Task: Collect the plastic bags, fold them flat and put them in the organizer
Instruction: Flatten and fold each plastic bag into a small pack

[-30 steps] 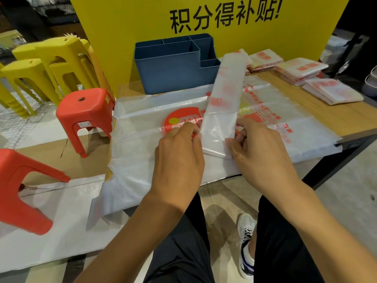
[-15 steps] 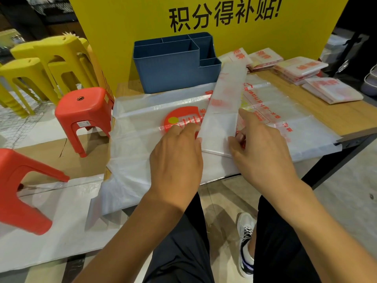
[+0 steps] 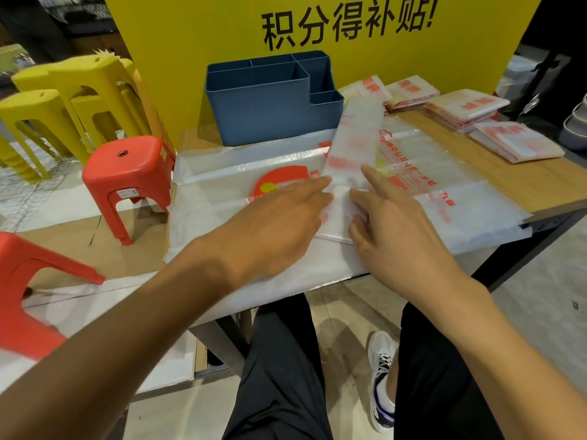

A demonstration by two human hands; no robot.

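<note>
A long narrow folded strip of clear plastic bag point(image 3: 355, 144) with red print lies across larger flat bags point(image 3: 222, 173) spread on the wooden table point(image 3: 524, 182). My left hand point(image 3: 276, 223) lies flat with straight fingers pressing the strip's near left edge. My right hand point(image 3: 397, 227) presses the near right side, index finger stretched along the strip. A blue organizer point(image 3: 266, 103) with several compartments stands behind, looking empty. Folded bag bundles point(image 3: 467, 106) lie at the back right.
Red stools point(image 3: 127, 173) and yellow stools point(image 3: 73, 100) stand left of the table. A yellow sign point(image 3: 317, 27) rises behind the organizer. Another folded bundle point(image 3: 517, 141) sits near the table's right edge. My legs and a shoe point(image 3: 381, 382) are below.
The strip has been lowered from a raised tilt onto the table. Both hands went from pinching its near end to pressing it flat with extended fingers.
</note>
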